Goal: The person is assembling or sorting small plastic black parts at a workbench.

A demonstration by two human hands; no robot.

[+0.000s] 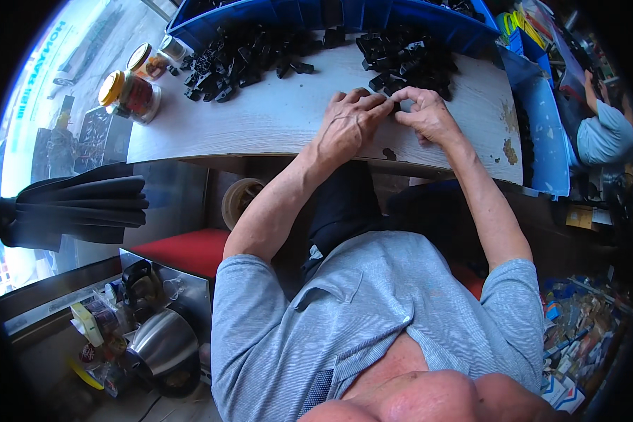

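My left hand (350, 125) and my right hand (430, 118) meet above the near half of a white wood-grain table (260, 125). Both have bent fingers, the fingertips drawn close together. Something small and dark seems to sit between them, but the fingers hide most of it and its kind does not show. Just beyond my hands lies a heap of small black plastic parts (409, 62). Another heap of black parts (235, 63) spreads over the table's far left, with a few loose pieces at its edge.
Blue bins (260, 17) line the table's far edge; a blue crate (545, 133) stands to its right. Lidded jars (135, 98) stand at the left. Lower left, a metal kettle (165, 341) sits among clutter. Another person (605, 133) works at far right.
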